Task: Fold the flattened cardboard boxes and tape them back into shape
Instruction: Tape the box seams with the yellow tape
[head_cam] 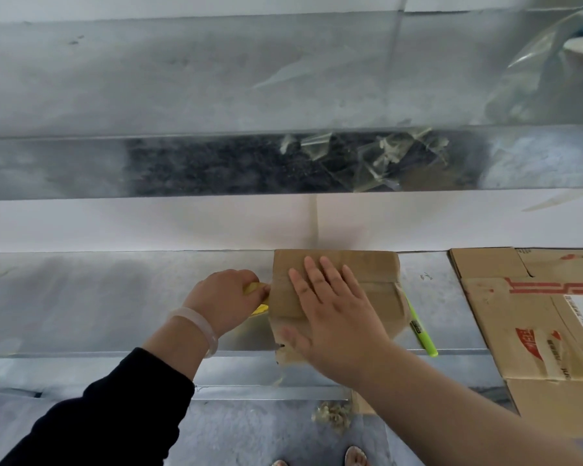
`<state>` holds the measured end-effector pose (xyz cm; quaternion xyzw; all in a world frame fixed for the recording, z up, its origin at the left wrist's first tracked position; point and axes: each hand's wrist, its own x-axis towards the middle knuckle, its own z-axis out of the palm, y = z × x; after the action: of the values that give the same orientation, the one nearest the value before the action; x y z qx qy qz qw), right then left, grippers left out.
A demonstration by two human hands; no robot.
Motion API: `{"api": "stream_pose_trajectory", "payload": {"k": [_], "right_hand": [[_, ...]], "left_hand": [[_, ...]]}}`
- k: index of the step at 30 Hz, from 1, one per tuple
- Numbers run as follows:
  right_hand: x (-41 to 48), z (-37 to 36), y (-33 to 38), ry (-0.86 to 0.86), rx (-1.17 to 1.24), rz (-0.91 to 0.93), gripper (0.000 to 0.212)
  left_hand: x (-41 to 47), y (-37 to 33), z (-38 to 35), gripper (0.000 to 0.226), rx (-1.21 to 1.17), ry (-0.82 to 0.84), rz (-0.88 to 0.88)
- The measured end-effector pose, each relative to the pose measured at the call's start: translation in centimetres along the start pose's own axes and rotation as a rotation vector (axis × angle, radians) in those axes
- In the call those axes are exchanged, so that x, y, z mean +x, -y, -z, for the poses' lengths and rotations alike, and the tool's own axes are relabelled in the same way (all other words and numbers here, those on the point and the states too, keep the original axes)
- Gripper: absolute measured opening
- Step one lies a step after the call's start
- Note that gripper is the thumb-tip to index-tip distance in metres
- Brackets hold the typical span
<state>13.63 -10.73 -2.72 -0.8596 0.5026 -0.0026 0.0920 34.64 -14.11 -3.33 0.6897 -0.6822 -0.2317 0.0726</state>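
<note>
Where the frame ends at the bottom, sandalled toes [355, 457] and a crumpled wad of tape [332, 417] sit on the floor, and both arms reach up from there over the front edge of the metal table [115, 297]. In the lower centre, the right hand [330, 307] lies flat with straight, spread fingers on top of the small box [367, 264], pressing it down and gripping nothing. The left hand [226, 297] is just to the left, its fingers curled round a yellow tool [261, 309] that meets the box's left side. Too little of it shows to tell a tape holder from a cutter. The coming move turns on this: the tool is at the left edge and the strip across the lid runs left to right, so the left hand is the nearer one to work that seam while the right steadies the box. The box is folded shut, so its inside is hidden. A green marker [421, 327] lies slanted just beside its right side. At the right edge is a stack of flat cardboard [532, 317], not yet folded. Beyond, in the upper centre, loose scraps of clear tape [384, 153] lie on the higher shelf.
</note>
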Motion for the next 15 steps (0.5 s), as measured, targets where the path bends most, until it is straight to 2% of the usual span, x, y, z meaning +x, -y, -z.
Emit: {"api": "stream_pose_trajectory", "payload": {"k": [4, 8, 11, 15], "right_hand": [[0.1, -0.2, -0.6, -0.048, -0.037, 0.004, 0.082], [0.1, -0.2, -1.5, -0.049, -0.072, 0.03, 0.074], [-0.4, -0.1, -1.7, -0.073, -0.103, 0.027, 0.071], [-0.8, -0.2, -1.8, -0.117, -0.119, 0.023, 0.07]], "left_hand": [[0.0, 0.1, -0.2, 0.034, -0.031, -0.013, -0.012], [-0.2, 0.5, -0.5, 0.023, -0.089, -0.035, -0.064], [-0.9, 1.8, -0.7, 0.01, -0.259, -0.051, -0.141], [-1.8, 3.5, -0.6, 0.015, -0.501, -0.01, -0.174]]}}
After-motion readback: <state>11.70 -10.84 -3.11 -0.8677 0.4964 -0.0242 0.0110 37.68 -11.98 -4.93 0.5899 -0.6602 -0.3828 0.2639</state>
